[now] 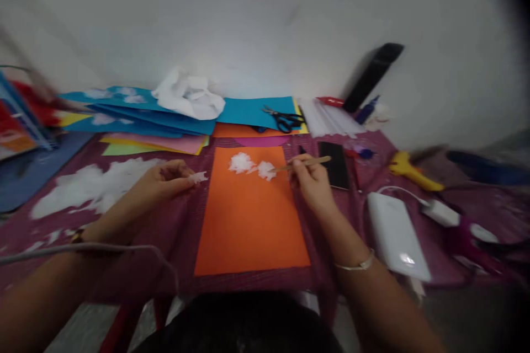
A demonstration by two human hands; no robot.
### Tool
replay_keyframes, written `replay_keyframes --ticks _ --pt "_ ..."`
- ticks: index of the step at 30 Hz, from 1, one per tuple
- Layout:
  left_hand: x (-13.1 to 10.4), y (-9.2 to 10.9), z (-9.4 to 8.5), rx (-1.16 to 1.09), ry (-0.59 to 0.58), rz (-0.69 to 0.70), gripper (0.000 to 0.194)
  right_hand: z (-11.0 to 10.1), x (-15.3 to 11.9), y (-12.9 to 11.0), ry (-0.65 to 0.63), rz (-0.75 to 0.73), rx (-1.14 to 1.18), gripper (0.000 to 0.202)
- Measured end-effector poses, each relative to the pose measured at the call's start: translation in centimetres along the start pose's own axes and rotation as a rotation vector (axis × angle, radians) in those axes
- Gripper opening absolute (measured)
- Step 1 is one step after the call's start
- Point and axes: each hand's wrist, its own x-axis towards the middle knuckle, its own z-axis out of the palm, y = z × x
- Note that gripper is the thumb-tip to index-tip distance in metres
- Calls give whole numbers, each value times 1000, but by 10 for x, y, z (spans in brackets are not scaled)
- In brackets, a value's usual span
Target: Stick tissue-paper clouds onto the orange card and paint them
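Observation:
An orange sheet of paper (250,220) lies flat in front of me, with two white fluffy clumps (241,162) near its top edge, joined by a thin white bit. Left of the sheet, my left hand (176,176) pinches a small torn white piece (199,177). My right hand (308,179), at the sheet's right edge, is closed round a flat wooden stick (306,163). The stick's tip reaches the right-hand clump; whether it presses on it I cannot tell. A spread of torn white material (99,185) lies on the purple cloth behind my left forearm.
Blue folded papers (141,116) with crumpled white paper (188,94) on top lie at the back left. Black-handled scissors (285,119) rest on a blue sheet. At right are a black rectangle (334,165), a white power bank (397,234) and a yellow tool (414,171). A cable crosses my left forearm.

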Motion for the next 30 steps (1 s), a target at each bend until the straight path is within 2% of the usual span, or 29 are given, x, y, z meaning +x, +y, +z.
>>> replay_keyframes --ticks 5,8,10,12,16,20,23,26,30 --pt "47 14 59 -45 -149 120 22 -1 2 6 -65 15 -63 30" --pt "70 10 89 -87 -151 163 23 -1 3 14 -97 -3 -114 32" --pt "82 2 101 -101 -125 185 22 -1 3 20 -129 -13 -141 33" --pt "89 -9 106 -96 -123 186 19 1 4 24 -163 -24 -157 35" --pt "99 -25 104 -53 -218 137 17 4 5 26 -162 -40 -159 39" --pt "104 -31 98 53 -332 134 12 5 6 23 -122 -7 -112 40" --pt "102 -34 101 178 -415 180 11 5 7 25 -96 40 -55 37" --pt "100 -39 110 220 -387 228 9 5 8 28 -80 65 -26 36" --pt "98 -41 125 334 -284 284 11 4 7 23 -37 42 -28 34"
